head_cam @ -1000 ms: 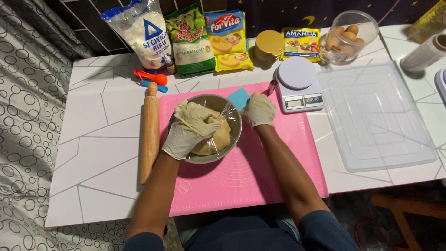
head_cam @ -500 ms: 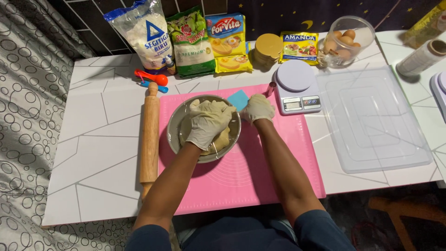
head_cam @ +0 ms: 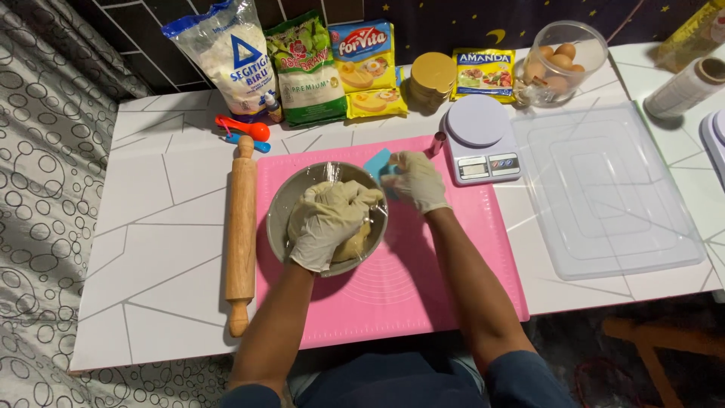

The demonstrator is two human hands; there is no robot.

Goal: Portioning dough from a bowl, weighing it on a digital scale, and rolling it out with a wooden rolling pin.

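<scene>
two gloved hands are being kept at a metal bowl (head_cam: 281, 219) standing on a pink mat (head_cam: 423, 295) on the white table (head_cam: 151, 227). the left hand (head_cam: 326, 223) is being pressed down, fingers curled together, on the yellowish dough (head_cam: 355, 243) inside the bowl, which is being covered in part by clear film (head_cam: 332, 175). the right hand (head_cam: 415, 181) is being closed on the bowl's far rim, its fingertips pinched on the film edge just beside a light blue scraper (head_cam: 376, 163).

a wooden rolling pin (head_cam: 241, 234) is being left lying along the mat's left edge, with red and blue measuring spoons (head_cam: 242, 132) near its far end. along the back wall packages are being kept in a row: a tall white bag with a blue triangle (head_cam: 223, 53) at the left, a green bag with a red flower mark (head_cam: 306, 68) next to it, a yellow and blue pack (head_cam: 366, 68), a round gold-lidded tub (head_cam: 433, 75), and a small flat yellow packet (head_cam: 483, 73). a glass jar of eggs (head_cam: 563, 60) is being kept right of these. a white kitchen scale (head_cam: 479, 140) is touching the mat's far right corner, and a clear plastic lid (head_cam: 604, 189) is lying right of it.
</scene>
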